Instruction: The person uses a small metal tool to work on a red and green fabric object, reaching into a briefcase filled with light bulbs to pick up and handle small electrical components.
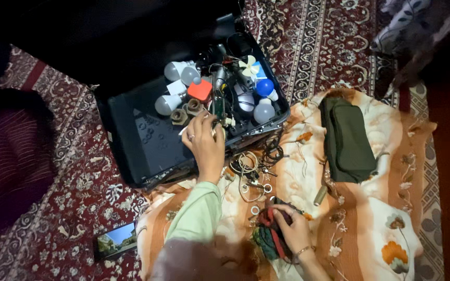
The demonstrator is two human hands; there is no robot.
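Here, left hand (205,141) inside open black case (131,135), grip closed on a small part among bulbs (169,103), right hand (292,229) on floral cloth (371,218), grip holding dark striped fabric (267,237), wires (248,169) between hands.

**A patterned carpet and the things lying on it**

The floor is covered by a dark red carpet (79,229) with a small white flower pattern. On it, under both hands, lies an orange and cream floral cloth (371,229). Beyond the left hand (204,143), an open black case (131,140) stands on the carpet, and its near edge touches the cloth. To the left of the left sleeve, a phone (114,240) with a lit screen lies flat on the carpet. On the cloth, beyond the right hand (292,229), there is a bundle of wires (251,171) and small rings. Further right lies a folded olive green pouch (347,140), and near it a small metal cylinder (321,196).
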